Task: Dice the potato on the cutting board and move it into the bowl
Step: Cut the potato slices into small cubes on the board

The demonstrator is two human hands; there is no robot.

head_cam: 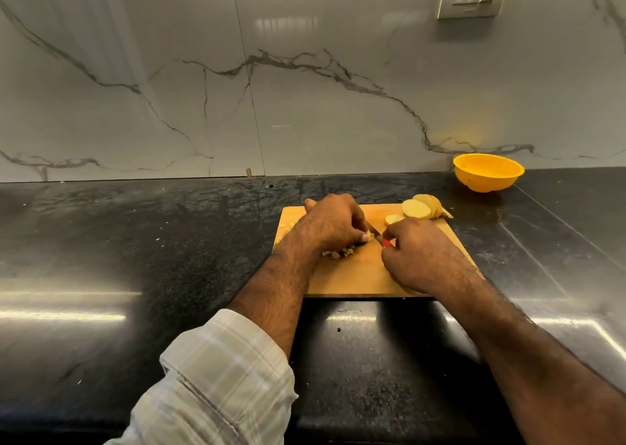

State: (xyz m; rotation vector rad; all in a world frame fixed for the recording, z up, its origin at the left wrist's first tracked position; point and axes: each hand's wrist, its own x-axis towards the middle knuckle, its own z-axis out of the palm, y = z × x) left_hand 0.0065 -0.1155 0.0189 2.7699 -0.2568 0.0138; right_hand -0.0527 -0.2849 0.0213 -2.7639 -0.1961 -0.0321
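1. Left hand (333, 222) pinches a bit of potato near the middle of the cutting board (355, 275); right hand (418, 254) grips the knife (377, 233) by its red handle.
2. Tip: curl those fingertips back and keep cuts short and even.
3. Blade runs diagonally, tip toward the far left.
4. Diced bits (338, 252) pile under the left hand; uncut slices (421, 207) lean at the far right corner, near the yellow bowl (487, 173).

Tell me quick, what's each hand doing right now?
Left hand: fingers curled, holding a potato piece down on the cutting board.
Right hand: gripping a red-handled knife.
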